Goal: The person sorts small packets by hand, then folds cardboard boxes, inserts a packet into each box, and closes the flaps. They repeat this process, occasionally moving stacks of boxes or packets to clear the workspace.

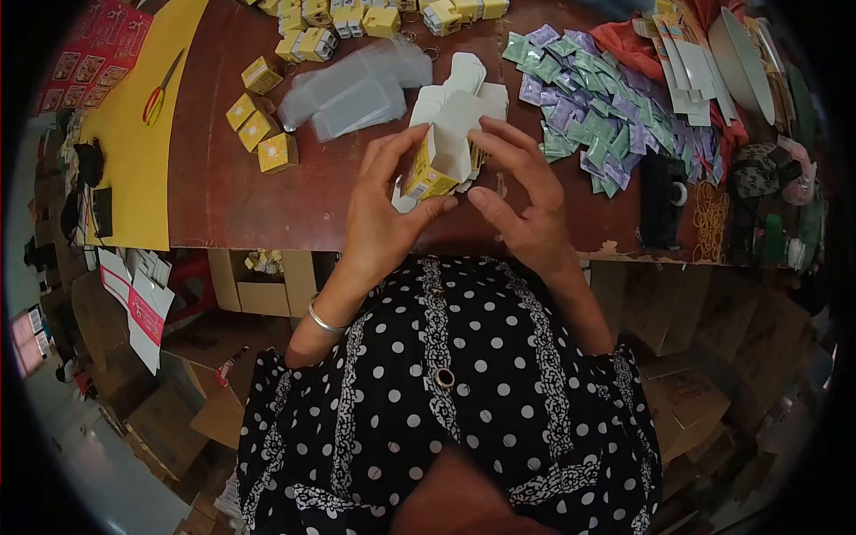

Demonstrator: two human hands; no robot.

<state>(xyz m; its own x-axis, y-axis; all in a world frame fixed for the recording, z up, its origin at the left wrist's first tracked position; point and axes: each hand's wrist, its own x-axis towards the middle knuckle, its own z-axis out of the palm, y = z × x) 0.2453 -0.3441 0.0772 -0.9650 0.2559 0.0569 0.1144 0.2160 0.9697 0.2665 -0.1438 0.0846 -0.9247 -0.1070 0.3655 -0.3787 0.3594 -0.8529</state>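
Note:
Between my hands is a small yellow carton with its white inside and flaps showing. My left hand grips its left side, thumb below and fingers at the upper edge. My right hand is at the carton's right, fingers curved and apart, fingertips near its upper right edge; whether they touch it is unclear. Flat white carton blanks lie just behind it. Clear plastic sleeves are to the left of the blanks, and closed yellow boxes stand farther left.
Green and purple sachets are heaped at the right. More yellow boxes line the back. Scissors lie on a yellow sheet at left. A white bowl, a black item and rubber bands are at right.

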